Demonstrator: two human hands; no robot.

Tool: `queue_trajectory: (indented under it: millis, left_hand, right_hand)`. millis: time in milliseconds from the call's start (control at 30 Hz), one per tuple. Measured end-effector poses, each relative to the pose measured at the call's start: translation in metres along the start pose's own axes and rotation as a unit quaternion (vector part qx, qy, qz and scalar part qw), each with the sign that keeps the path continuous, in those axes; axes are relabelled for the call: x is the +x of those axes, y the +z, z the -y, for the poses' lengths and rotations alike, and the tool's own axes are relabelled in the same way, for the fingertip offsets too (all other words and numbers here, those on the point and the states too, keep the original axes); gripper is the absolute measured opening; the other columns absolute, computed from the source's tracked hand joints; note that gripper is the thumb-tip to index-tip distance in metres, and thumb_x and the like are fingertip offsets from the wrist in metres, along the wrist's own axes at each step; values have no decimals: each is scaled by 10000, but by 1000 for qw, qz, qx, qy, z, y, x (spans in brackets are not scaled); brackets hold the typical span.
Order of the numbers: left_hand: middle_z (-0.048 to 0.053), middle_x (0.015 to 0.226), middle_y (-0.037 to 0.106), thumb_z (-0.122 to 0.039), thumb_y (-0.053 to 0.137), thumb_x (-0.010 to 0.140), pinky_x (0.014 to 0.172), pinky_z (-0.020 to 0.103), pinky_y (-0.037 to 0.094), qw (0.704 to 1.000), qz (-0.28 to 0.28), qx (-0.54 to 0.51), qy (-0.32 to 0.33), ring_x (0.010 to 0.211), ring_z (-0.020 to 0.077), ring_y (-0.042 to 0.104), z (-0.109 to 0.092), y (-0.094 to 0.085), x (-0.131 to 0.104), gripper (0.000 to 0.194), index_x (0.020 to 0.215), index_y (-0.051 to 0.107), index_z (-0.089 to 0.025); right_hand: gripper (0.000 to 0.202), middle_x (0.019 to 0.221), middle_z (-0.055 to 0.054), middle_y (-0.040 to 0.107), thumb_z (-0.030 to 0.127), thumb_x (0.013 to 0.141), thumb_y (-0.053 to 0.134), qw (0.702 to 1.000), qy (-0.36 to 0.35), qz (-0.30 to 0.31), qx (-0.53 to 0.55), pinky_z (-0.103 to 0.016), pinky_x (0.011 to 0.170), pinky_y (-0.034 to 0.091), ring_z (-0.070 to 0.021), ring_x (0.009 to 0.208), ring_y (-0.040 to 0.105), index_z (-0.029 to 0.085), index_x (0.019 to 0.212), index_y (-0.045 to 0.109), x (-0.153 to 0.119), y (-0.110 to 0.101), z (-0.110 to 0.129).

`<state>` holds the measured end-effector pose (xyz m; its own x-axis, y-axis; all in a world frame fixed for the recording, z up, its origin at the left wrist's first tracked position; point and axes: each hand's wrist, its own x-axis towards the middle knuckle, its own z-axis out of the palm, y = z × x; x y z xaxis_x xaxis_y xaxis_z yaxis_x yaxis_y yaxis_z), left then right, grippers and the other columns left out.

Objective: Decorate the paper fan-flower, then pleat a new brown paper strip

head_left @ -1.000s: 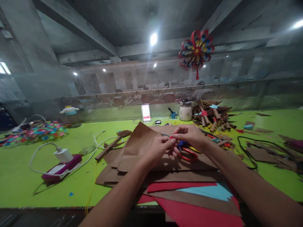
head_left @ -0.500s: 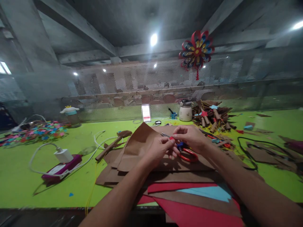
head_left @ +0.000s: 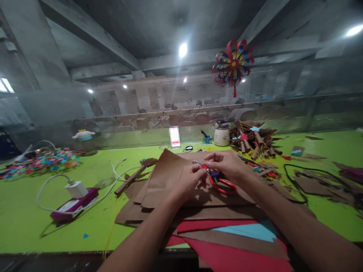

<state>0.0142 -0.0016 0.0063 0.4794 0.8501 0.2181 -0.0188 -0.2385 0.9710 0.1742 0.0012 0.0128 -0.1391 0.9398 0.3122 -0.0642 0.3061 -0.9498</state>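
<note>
My left hand [head_left: 191, 178] is closed, thumb and forefinger pinching a small red paper piece [head_left: 203, 166]. From the other side my right hand [head_left: 227, 163] is closed with its fingertips on the same piece, which is partly hidden by the fingers. Just beneath the hands lie scissors with red handles [head_left: 224, 187] and a blue part near the pivot; the blade tips show past the fingers. Under everything is a stack of brown paper sheets [head_left: 167, 177], one corner curling up. Red paper [head_left: 227, 251] and light blue paper [head_left: 249, 230] stick out at the table's front edge.
At left are a purple power strip [head_left: 90, 195] with a white charger [head_left: 76, 189], and a heap of coloured paper stars [head_left: 56, 160]. Rolled brown paper pieces [head_left: 255, 141] pile up at back right beside a white jar [head_left: 221, 136]. A black cable [head_left: 295, 196] loops on the right.
The view has shifted slightly. Both hands stay over the scissors, with small finger movements around the red paper piece; the left hand's lower fingers have drawn in a little.
</note>
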Motion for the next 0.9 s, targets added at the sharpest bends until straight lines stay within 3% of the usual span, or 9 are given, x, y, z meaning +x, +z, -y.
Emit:
queue_trajectory:
  millis: [233,433,567,900]
  left_hand:
    - [6,599,563,-408,554,796,490,209,311,996,89,-28,-5,492,76,462,-5,-2,-3,277,786,568,-132]
    - [-9,550,542,-441,584,767,474,206,309,999,33,8,-16,456,69,437,-1,-1,-1,316,701,531,-137]
    - [14,586,581,-433,586,763,472,216,339,1000,-2,0,-4,480,91,481,1,-1,0,310,717,554,-128]
    - [16,575,585,-340,568,779,457,208,325,998,-25,-18,48,479,88,479,-1,-2,2,239,673,547,-126]
  right_hand:
    - [331,534,8,550,429,665,698,993,44,105,-27,-205,432,319,-61,447,434,109,709,624,-4,-5,10]
    - [360,445,33,517,464,603,728,996,42,18,-76,-199,356,277,-57,357,392,144,604,564,-5,1,12]
    - [371,422,46,501,473,575,736,997,47,-23,-53,-198,333,270,-62,344,394,168,574,525,-5,9,10]
    - [373,464,53,505,429,562,765,998,45,-15,42,-175,336,252,-39,359,376,155,614,518,-4,15,3]
